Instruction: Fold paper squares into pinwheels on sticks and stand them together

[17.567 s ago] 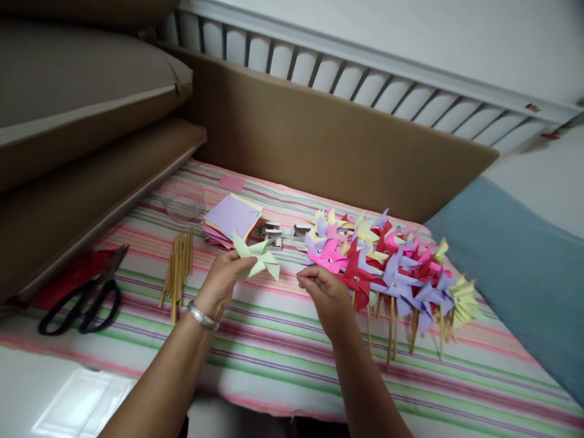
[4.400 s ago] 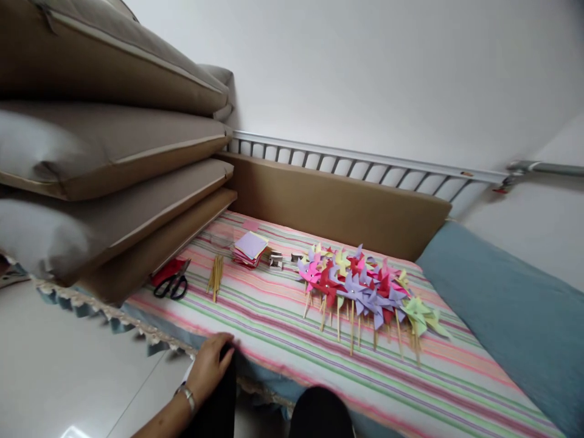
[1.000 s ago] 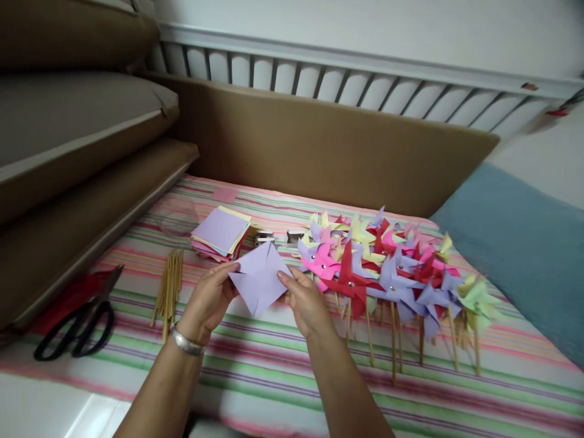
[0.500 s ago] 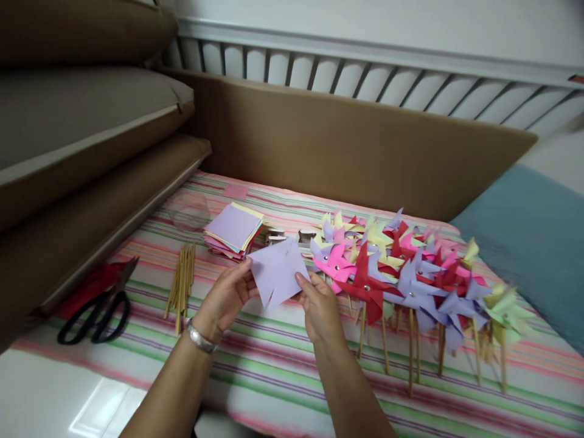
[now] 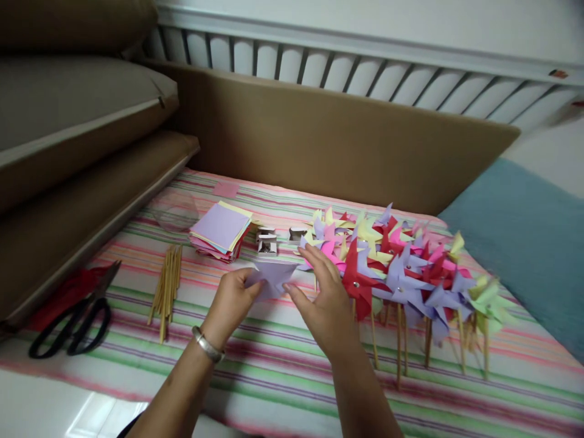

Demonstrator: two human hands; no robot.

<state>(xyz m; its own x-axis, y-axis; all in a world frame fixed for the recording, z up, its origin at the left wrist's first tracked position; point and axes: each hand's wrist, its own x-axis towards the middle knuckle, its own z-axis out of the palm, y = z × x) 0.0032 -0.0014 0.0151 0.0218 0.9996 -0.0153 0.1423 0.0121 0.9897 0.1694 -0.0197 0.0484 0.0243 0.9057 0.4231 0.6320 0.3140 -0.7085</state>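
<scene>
My left hand (image 5: 230,304) pinches a light purple slit paper square (image 5: 275,274) between thumb and fingers, above the striped cloth. The paper is bent, with its far edge raised. On its other side, my right hand (image 5: 327,310) has thumb and fingers spread apart, the thumb tip at the paper's right edge. Whether that thumb touches the paper I cannot tell. Just beyond the paper are small open boxes (image 5: 266,241), their contents too small to make out. A stack of coloured paper squares (image 5: 221,226), purple on top, lies behind my left hand.
Many finished paper pinwheels (image 5: 401,283) on sticks lie to the right. On the left are a bundle of thin wooden sticks (image 5: 165,289), black-handled scissors (image 5: 77,319), red material (image 5: 68,295) and a clear plastic container (image 5: 173,210). Stacked cushions (image 5: 91,176) and a brown board (image 5: 328,143) border the striped cloth (image 5: 283,377).
The paper square was held fairly flat by both hands; now it is bent and only the left hand clearly grips it. My right fingers have spread apart. The view has shifted slightly.
</scene>
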